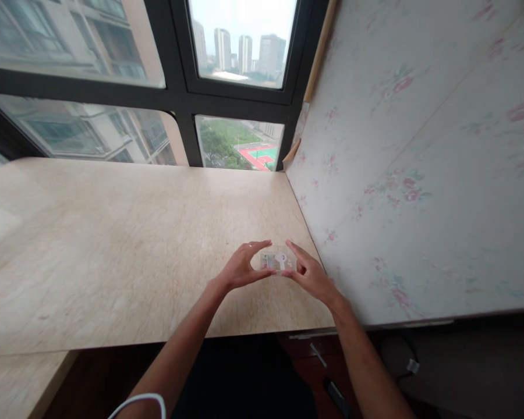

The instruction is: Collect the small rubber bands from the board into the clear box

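Note:
A small clear flat plastic box (282,262) is between my two hands, close to the right-hand wall. Through its surface show small coloured bits at the left and a white shape in the middle. My left hand (247,265) curves around its left end, thumb along the near edge and fingers at the far edge. Around the right end, my right hand (308,270) has its thumb on the near edge and its index finger reaching to the far edge; the other fingers are curled. Whether the box rests on the stone sill (135,250) or is slightly lifted I cannot tell.
A dark-framed window (240,96) stands behind the sill. Wallpaper with flowers covers the wall (419,145) on the right, close to my right hand. Below the sill's front edge lie a dark slim object (337,397) and a cable with a white tag (413,366).

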Demonstrator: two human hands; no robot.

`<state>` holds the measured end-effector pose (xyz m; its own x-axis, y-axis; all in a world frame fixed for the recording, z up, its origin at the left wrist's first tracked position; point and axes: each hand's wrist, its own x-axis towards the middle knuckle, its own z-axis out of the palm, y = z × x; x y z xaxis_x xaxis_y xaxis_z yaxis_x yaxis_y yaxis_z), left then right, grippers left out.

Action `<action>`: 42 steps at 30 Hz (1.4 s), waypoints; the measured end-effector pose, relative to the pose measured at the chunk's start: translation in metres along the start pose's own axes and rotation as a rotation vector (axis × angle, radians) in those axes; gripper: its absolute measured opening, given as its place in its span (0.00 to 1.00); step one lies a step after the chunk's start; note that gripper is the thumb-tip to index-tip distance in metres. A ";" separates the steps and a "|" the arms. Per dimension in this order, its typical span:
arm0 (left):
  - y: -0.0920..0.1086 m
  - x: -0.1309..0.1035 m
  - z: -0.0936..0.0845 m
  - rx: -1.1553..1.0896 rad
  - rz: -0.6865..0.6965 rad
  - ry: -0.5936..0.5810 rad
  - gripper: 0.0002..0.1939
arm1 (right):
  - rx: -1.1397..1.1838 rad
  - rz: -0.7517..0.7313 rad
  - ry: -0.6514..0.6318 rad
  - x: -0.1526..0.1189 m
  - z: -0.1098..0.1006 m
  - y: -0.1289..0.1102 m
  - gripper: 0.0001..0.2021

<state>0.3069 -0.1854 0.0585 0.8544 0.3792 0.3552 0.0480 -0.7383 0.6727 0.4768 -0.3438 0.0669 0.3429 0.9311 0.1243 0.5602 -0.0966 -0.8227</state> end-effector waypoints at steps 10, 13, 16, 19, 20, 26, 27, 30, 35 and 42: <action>-0.020 -0.005 0.017 0.058 -0.030 -0.049 0.34 | -0.033 -0.012 -0.052 0.011 0.019 0.029 0.37; -0.025 -0.006 0.020 0.045 -0.044 -0.055 0.32 | -0.045 -0.028 -0.064 0.016 0.021 0.034 0.38; -0.030 -0.008 0.022 0.029 -0.060 -0.064 0.31 | -0.068 -0.040 -0.068 0.017 0.022 0.038 0.39; -0.035 -0.009 0.024 0.020 -0.080 -0.085 0.30 | -0.089 -0.041 -0.079 0.017 0.024 0.040 0.40; -0.036 -0.010 0.025 0.019 -0.083 -0.090 0.30 | -0.094 -0.043 -0.083 0.017 0.024 0.041 0.40; -0.041 -0.012 0.027 0.018 -0.111 -0.104 0.31 | -0.136 -0.042 -0.102 0.018 0.025 0.038 0.39; -0.042 -0.012 0.028 0.017 -0.117 -0.108 0.31 | -0.144 -0.041 -0.104 0.018 0.025 0.037 0.39; -0.041 -0.012 0.029 0.012 -0.125 -0.111 0.31 | -0.156 -0.035 -0.101 0.016 0.025 0.037 0.38; -0.039 -0.012 0.030 0.017 -0.133 -0.102 0.31 | -0.149 -0.006 -0.073 0.013 0.025 0.037 0.38; -0.036 -0.011 0.032 0.053 -0.112 -0.083 0.30 | -0.113 0.060 -0.080 0.012 0.024 0.035 0.37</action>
<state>0.3128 -0.1809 0.0096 0.8818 0.4155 0.2233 0.1713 -0.7231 0.6691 0.4828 -0.3273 0.0268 0.3193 0.9472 0.0286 0.6233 -0.1872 -0.7593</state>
